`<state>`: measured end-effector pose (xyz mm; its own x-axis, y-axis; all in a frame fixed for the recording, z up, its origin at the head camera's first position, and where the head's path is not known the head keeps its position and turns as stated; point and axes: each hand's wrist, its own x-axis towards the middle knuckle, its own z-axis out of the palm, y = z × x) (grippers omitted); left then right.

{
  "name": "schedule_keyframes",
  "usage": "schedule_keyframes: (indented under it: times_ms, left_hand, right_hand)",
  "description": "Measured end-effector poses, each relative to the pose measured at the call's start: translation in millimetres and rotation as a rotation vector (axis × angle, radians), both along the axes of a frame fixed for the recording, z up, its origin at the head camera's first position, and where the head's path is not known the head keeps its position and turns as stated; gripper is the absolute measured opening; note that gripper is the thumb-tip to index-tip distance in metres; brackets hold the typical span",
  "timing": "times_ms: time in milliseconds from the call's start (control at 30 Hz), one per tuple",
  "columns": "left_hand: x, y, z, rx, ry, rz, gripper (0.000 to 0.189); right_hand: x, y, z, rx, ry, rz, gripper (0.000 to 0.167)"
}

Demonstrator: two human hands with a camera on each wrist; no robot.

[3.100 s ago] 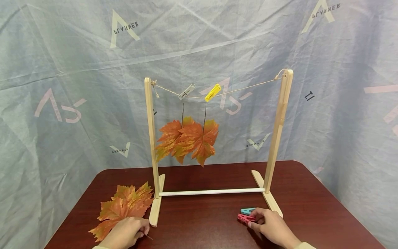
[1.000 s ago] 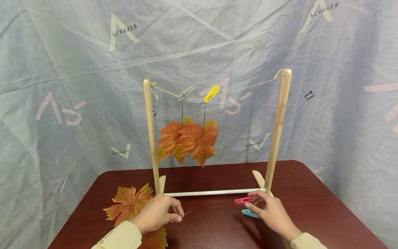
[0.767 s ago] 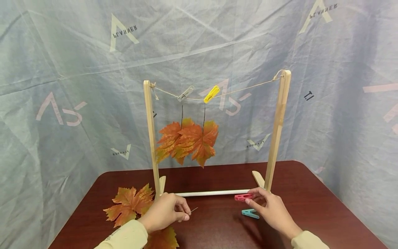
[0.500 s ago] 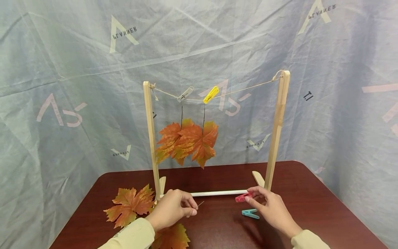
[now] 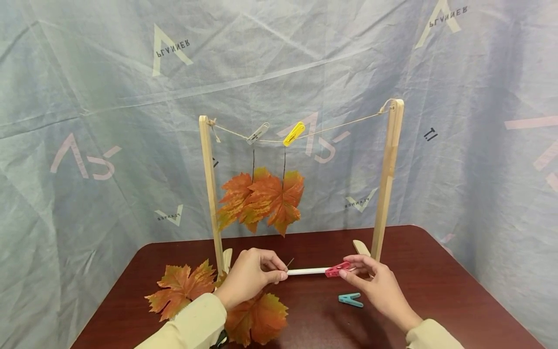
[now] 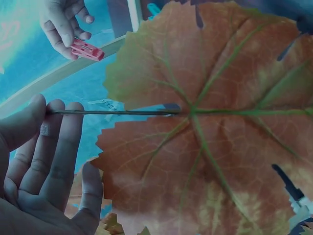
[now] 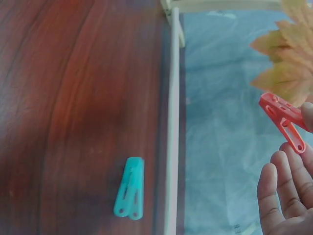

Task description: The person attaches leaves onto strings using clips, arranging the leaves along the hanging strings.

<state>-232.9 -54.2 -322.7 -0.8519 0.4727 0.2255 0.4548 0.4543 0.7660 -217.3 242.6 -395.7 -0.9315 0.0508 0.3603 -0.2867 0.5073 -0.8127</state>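
My left hand (image 5: 253, 274) pinches the thin dark stem (image 6: 117, 112) of an orange maple leaf (image 5: 257, 317) between thumb and fingertips; the leaf hangs below the wrist and fills much of the left wrist view. In my right hand (image 5: 377, 283), thumb and fingers hold a red clothespin (image 5: 337, 269) by its handle end, its nose pointing left. Both hands are raised in front of the rack's white crossbar (image 5: 307, 272). On the table below the right hand lies a teal clothespin (image 5: 350, 299). Another maple leaf (image 5: 180, 286) rests on the table at the left.
A wooden rack with a left post (image 5: 209, 189) and right post (image 5: 387, 179) carries a twine line (image 5: 344, 126). From it, a grey clothespin (image 5: 258, 134) and a yellow clothespin (image 5: 294, 134) hang two maple leaves (image 5: 279, 198). A grey printed curtain (image 5: 131, 203) stands behind the table (image 5: 314, 317).
The left hand has lifted one leaf by its stem and moved right and up. The right hand has picked up the red clothespin and raised it, leaving the teal one on the table.
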Motion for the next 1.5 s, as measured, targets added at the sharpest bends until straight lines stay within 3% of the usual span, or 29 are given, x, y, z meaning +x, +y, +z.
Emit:
schedule_keyframes:
  times_ms: [367, 867, 1100, 1367, 1500]
  left_hand:
    - [-2.7, 14.7, 10.7, 0.033, 0.037, 0.012, 0.002]
    - [-11.2, 33.6, 17.3, 0.124, 0.06, 0.097, 0.004]
    - [-14.7, 45.1, 21.6, 0.184, 0.045, 0.086, 0.003]
    - [-22.7, 56.9, 36.0, 0.22, 0.05, 0.084, 0.004]
    - [-26.3, 63.4, 44.2, 0.232, 0.057, 0.101, 0.004]
  right_hand:
    - [-3.2, -5, 17.9, 0.005, 0.079, 0.011, 0.028]
    - [-3.9, -8, 48.0, -0.022, 0.118, 0.044, 0.03]
    - [-4.2, -1, 62.4, -0.007, 0.139, 0.03, 0.033]
    - [-4.5, 6, 84.9, 0.095, 0.175, -0.02, 0.03]
    - [-3.8, 11, 98.8, 0.096, 0.207, -0.035, 0.025]
